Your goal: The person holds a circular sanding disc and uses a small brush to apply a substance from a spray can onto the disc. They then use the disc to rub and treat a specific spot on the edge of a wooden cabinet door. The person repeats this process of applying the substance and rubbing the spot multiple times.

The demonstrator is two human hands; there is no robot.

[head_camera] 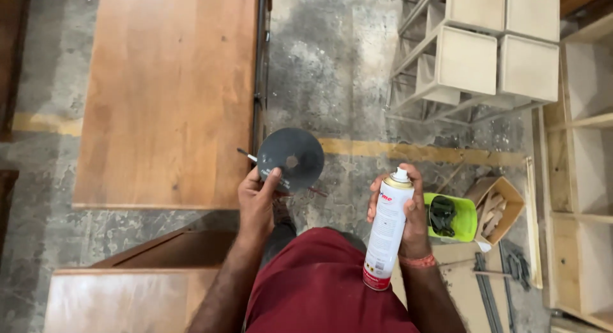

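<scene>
My left hand (257, 199) grips the edge of a dark grey round disc (292, 157) with a small hole in its middle, held flat over the concrete floor. A thin rod-like piece sticks out from under the disc at its left. My right hand (412, 211) is wrapped around a tall white spray can (387, 234) with a white nozzle and a red base, held upright a short way to the right of the disc. The nozzle sits apart from the disc.
A large brown wooden panel (169, 90) lies on the floor at left, with more brown boards (128, 288) below it. Pale wooden cabinet frames (498, 52) stand at upper right. A green tub (461, 218) and a small wooden box of scraps (495, 208) sit right of my hand.
</scene>
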